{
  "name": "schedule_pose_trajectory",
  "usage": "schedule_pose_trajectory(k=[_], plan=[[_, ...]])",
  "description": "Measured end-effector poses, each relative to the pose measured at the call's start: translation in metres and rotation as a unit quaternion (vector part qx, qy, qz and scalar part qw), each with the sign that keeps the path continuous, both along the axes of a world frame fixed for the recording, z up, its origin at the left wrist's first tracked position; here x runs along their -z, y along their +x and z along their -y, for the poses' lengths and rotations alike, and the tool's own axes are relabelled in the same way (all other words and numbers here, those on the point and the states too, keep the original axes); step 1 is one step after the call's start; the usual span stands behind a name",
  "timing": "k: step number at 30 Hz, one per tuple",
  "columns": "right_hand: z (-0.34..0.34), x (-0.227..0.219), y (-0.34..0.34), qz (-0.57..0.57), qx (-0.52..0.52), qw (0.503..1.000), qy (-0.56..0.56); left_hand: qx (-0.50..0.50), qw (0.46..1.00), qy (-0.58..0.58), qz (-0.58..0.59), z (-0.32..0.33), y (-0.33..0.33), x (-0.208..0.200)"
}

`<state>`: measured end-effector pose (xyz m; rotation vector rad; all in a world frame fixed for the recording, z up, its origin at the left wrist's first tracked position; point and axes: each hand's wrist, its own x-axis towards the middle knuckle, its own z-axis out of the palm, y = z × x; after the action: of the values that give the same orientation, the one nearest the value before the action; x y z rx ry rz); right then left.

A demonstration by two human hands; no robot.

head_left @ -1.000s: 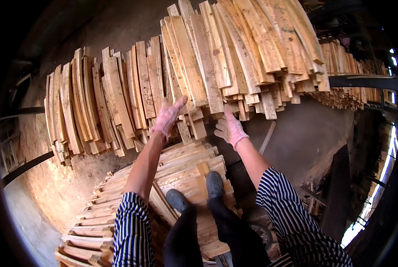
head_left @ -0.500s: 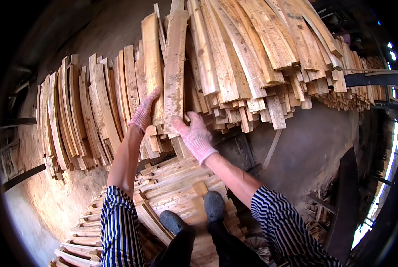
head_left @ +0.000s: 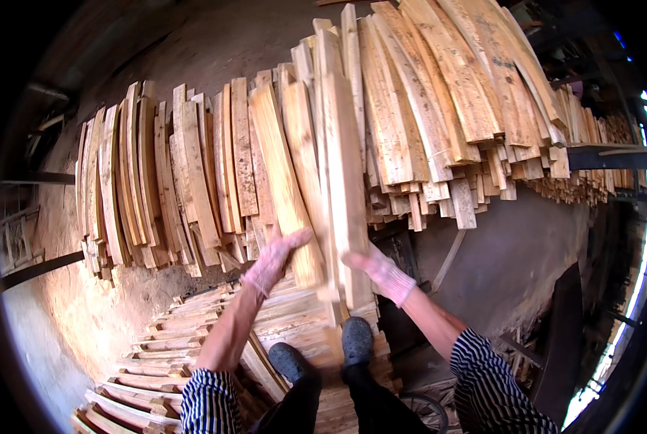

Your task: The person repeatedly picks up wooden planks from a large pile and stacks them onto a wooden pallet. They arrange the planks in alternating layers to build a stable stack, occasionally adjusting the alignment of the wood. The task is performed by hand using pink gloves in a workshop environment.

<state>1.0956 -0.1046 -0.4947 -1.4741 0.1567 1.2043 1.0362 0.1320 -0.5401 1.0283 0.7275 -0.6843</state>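
Observation:
Between my two hands stands a loose bundle of long sawn wooden boards, pulled partly out of the stack with their near ends over my feet. My left hand point(head_left: 271, 262), in a pale pinkish knit glove, closes on the outer left board point(head_left: 286, 189), fingertips lying over its face. My right hand point(head_left: 386, 275), in a matching glove, grips the lower right edge of a pale board point(head_left: 346, 173); its fingers are partly hidden behind the wood. Another board point(head_left: 303, 137) is squeezed in between them.
Rows of stacked boards point(head_left: 186, 166) lie to the left, with a higher pile point(head_left: 439, 94) on the right. I stand on a lower layer of boards point(head_left: 280, 311). Dark beams point(head_left: 605, 156) jut in at the right, and a wheel point(head_left: 426, 411) shows near my right foot.
Both hands have come nearer to me, drawing the boards out of the stack. My right hand has shifted to the right, and several boards now sit between the hands.

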Motion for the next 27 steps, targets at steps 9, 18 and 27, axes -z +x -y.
schedule_pose_trajectory(k=[9, 18, 27], plan=[[-0.005, 0.001, -0.019, -0.102, 0.005, 0.995, -0.004, -0.214, 0.972, -0.096, -0.034, 0.002, -0.067, 0.009], [0.037, -0.020, -0.005, -0.088, 0.087, 0.984, 0.127, -0.160, 0.986, -0.046, -0.014, 0.029, -0.068, -0.106], [0.010, -0.219, -0.038, -0.188, 0.142, 0.971, 0.033, -0.195, 0.980, -0.030, 0.029, 0.037, -0.086, -0.269]])
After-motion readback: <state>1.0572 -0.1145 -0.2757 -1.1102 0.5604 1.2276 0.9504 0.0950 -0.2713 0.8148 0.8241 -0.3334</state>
